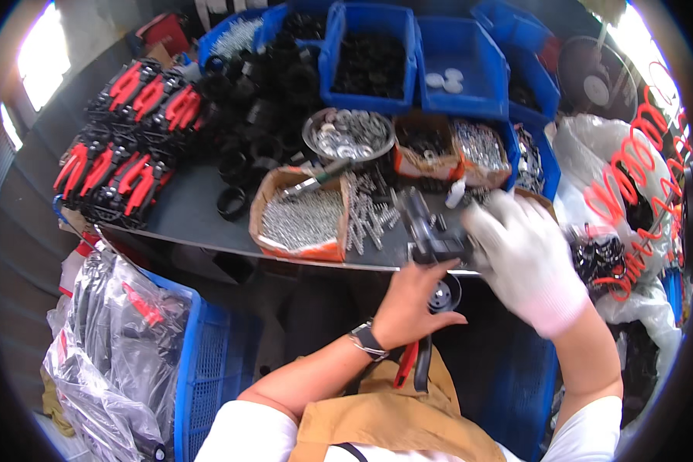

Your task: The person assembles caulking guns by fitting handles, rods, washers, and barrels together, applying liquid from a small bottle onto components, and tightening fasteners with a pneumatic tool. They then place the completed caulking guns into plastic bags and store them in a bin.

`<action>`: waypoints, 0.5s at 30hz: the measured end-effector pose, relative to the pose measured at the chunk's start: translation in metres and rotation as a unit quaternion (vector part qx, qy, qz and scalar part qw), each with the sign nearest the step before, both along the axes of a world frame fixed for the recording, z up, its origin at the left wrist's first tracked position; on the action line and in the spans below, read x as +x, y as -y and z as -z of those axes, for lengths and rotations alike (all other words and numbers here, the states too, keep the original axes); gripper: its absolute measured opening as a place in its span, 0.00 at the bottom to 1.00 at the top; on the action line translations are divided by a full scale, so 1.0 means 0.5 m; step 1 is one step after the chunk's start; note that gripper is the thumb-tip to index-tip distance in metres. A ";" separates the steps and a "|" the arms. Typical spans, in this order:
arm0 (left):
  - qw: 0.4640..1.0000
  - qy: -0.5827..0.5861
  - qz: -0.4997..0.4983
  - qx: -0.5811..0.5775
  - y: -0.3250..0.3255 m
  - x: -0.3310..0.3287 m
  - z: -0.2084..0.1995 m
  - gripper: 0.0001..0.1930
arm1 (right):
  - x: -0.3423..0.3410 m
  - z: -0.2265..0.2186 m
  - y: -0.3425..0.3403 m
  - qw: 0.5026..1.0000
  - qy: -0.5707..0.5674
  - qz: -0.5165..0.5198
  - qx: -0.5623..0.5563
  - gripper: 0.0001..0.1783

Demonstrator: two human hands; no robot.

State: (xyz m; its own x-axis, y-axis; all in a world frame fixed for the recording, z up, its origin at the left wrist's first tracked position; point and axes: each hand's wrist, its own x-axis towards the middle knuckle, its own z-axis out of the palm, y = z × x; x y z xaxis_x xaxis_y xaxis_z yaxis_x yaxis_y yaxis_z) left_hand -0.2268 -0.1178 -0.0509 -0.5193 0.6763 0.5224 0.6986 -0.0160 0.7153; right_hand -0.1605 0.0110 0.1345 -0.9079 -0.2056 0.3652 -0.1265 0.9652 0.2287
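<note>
"What covers the dark bench (196, 212)?"

"Nearest, at its edge, the bare left hand (406, 304), thumb spread, seems to hold a red-and-black-handled tool (406, 366). The gloved right hand (516, 258) blurs beside its black upper part (443, 248); I can't tell its grip."

"How far along?"

"Part-built, I'd judge. Beyond lie slim silvery screws (300, 219) in cardboard (304, 251), then similar tools (136, 189) stacked left, looking finished. Shiny discs (354, 127) fill a round metal bowl (313, 145)."

"Farthest?"

"Smooth blue plastic bins (366, 100), some parts unused."

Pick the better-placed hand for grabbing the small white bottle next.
Right, probably: the gloved right hand is near the small white bottle; the bare left hand is farther, at the red-handled tool.
</note>
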 end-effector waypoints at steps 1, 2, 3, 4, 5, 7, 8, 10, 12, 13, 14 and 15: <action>1.000 0.015 0.026 -0.006 -0.004 -0.003 -0.017 0.41 | -0.067 0.014 -0.018 0.999 -0.021 -0.012 0.024 0.24; 0.998 0.030 0.056 -0.010 -0.015 0.001 -0.030 0.38 | -0.137 0.035 -0.042 0.998 -0.041 -0.019 0.049 0.24; 0.999 -0.001 0.034 0.006 -0.027 0.008 -0.015 0.36 | -0.211 0.062 -0.074 0.997 -0.040 -0.013 0.060 0.25; 0.999 -0.032 0.011 0.023 -0.038 0.016 0.010 0.33 | -0.278 0.091 -0.112 0.997 -0.040 -0.007 0.072 0.26; 0.999 -0.032 0.009 0.025 -0.045 0.022 0.015 0.33 | -0.327 0.119 -0.145 0.999 -0.005 0.019 0.045 0.25; 0.999 -0.024 0.009 0.036 -0.055 0.027 0.021 0.32 | -0.406 0.154 -0.207 0.996 0.067 0.052 -0.018 0.27; 0.999 -0.013 0.011 0.046 -0.060 0.031 0.025 0.33 | -0.428 0.166 -0.234 0.991 0.107 0.057 -0.052 0.28; 0.998 -0.010 0.023 0.061 -0.076 0.039 0.036 0.35 | -0.433 0.177 -0.276 0.984 0.157 0.072 -0.052 0.29; 0.998 -0.017 0.017 0.066 -0.080 0.041 0.033 0.34 | -0.395 0.177 -0.284 0.993 0.055 0.007 -0.102 0.26; 0.997 -0.020 0.026 0.067 -0.079 0.041 0.025 0.34 | -0.348 0.157 -0.268 0.991 -0.032 -0.027 -0.129 0.24; 0.999 -0.011 0.012 0.040 -0.068 0.038 0.017 0.33 | -0.288 0.136 -0.241 0.989 -0.074 -0.017 -0.130 0.21; 1.000 -0.003 -0.020 0.008 -0.047 0.028 0.018 0.32 | -0.222 0.130 -0.201 0.982 -0.016 0.023 -0.186 0.16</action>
State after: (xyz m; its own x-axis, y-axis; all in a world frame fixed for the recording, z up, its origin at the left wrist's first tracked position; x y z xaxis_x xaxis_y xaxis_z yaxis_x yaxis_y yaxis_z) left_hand -0.2128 -0.0944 -0.0601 -0.5432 0.6464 0.5359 0.7032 0.0015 0.7110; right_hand -0.2714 0.1116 0.0694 -0.9003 -0.0113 0.4351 -0.0787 0.9874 -0.1373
